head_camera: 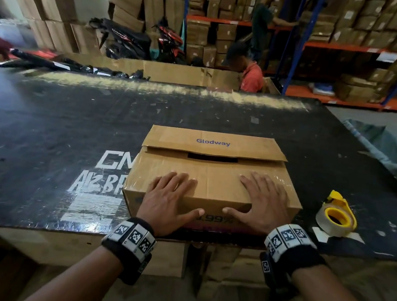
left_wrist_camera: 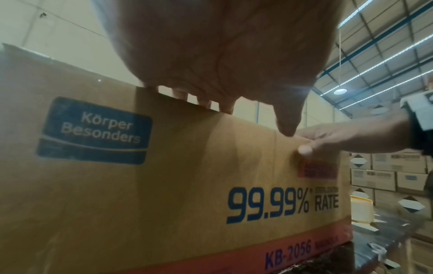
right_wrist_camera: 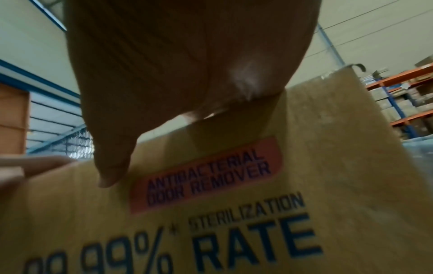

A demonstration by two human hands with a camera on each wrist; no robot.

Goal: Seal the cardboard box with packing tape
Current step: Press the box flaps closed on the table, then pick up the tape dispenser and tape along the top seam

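A brown cardboard box sits near the front edge of the black table. Its near flap lies flat; the far flap printed "Glodway" stands slightly raised, leaving a dark gap. My left hand lies flat on the near flap's left part, fingers straight, thumb hanging over the front face. My right hand lies flat on the right part in the same way. The wrist views show the printed front face with each thumb on it. A roll of clear packing tape in a yellow dispenser rests right of the box.
Black wrapped bundles lie at the table's far left. A large open carton stands behind the table, with a seated person in an orange shirt. Orange-and-blue racks full of cartons fill the back. A plastic-lined bin is at right.
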